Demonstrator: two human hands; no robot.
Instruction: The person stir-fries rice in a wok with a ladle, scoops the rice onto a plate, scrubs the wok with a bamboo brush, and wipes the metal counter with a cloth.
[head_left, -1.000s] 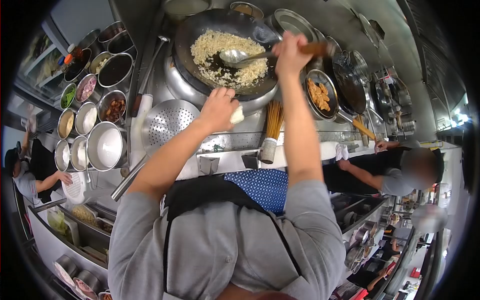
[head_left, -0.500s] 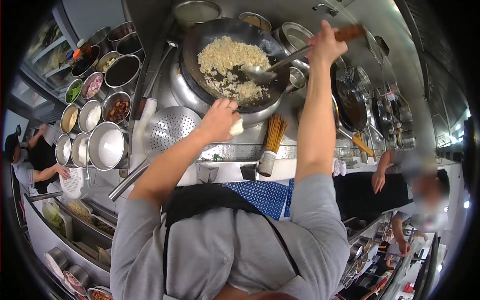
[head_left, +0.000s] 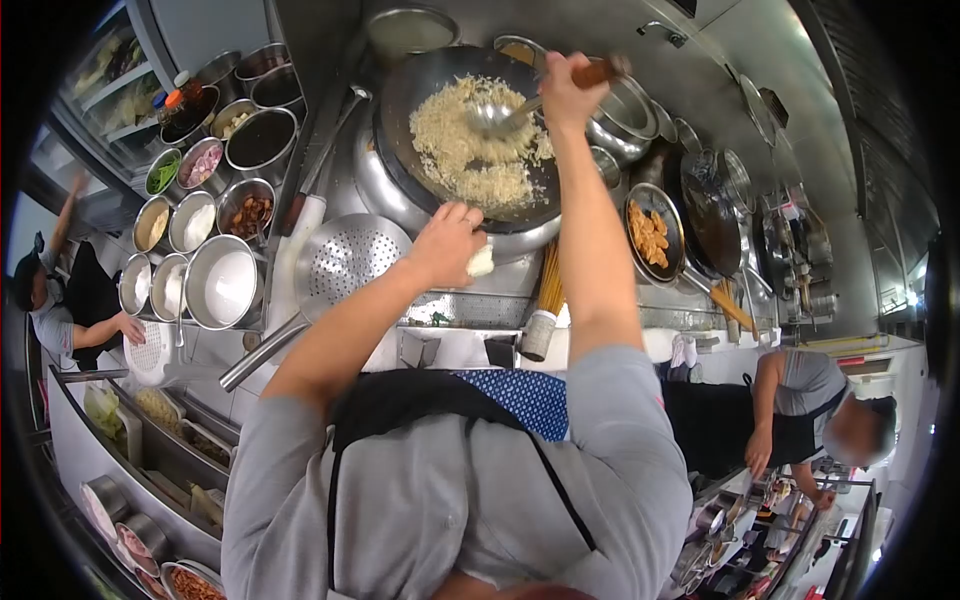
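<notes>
Fried rice (head_left: 470, 135) lies spread in a large black wok (head_left: 395, 95) on the stove. My right hand (head_left: 572, 95) is closed around the wooden-ended handle of a metal ladle (head_left: 490, 120), whose bowl rests in the rice. At the wok's near rim, my left hand (head_left: 447, 245) grips a folded white cloth (head_left: 481, 258) against the edge. A perforated strainer (head_left: 352, 262) lies just left of that hand. To its right, a bamboo wok brush (head_left: 545, 310) is partly hidden behind my right forearm.
Metal seasoning pots (head_left: 220, 283) crowd the left side. A long-handled utensil (head_left: 325, 160) lies between them and the wok. On the right sits a pan of browned food pieces (head_left: 650, 235) with a wooden handle. Co-workers stand at far left and at right (head_left: 800, 400).
My right hand has swung left with the ladle, and its bowl has moved left and up through the rice. The rice is more spread out. My left hand stays at the rim.
</notes>
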